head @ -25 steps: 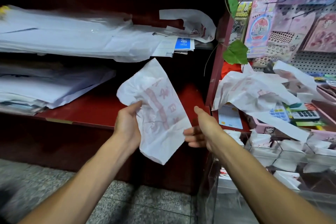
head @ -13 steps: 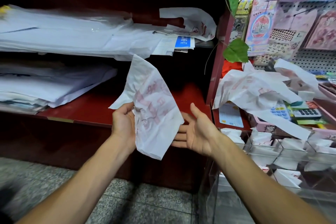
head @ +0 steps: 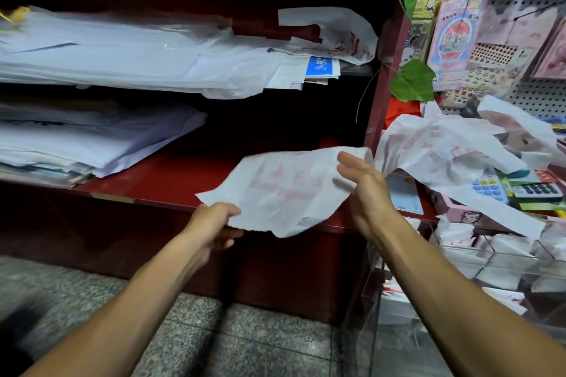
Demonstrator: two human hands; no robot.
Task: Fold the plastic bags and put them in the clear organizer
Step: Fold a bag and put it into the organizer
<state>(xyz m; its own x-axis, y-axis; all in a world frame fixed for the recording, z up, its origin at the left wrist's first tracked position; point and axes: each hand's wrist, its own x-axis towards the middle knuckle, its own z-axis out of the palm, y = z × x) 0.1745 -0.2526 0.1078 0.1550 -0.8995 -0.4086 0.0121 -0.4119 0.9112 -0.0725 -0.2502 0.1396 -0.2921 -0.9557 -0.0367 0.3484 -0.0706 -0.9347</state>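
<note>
Two bare hands were stretched out in front of a dark red shelf unit (head: 159,184). The left hand (head: 214,223) pinched the near-left edge of a white plastic bag (head: 284,190) printed in faded red, thumb on top and fingers curled underneath. That bag lay spread almost flat in the air, just above the front lip of the lower shelf. The right hand (head: 364,190) was at the bag's right end with its fingers straight and close together, holding nothing; whether the fingertips actually touched the plastic could not be told.

To the right, a loose heap of more white bags (head: 441,147) with the same red print sprawled over a counter, partly covering calculators (head: 514,187). Below that heap stood the clear organizer (head: 490,257), its compartments already holding small folded white bags (head: 453,232).

On the shelves to the left lay stacks of white paper and plastic-wrapped sheets (head: 107,52), with another crumpled bag (head: 343,34) on top at the right end. Green leaves (head: 413,79) hung along the red upright post, and a pegboard (head: 526,95) with sticker packs filled the upper right. Speckled stone floor (head: 245,343) showed beneath the arms.
</note>
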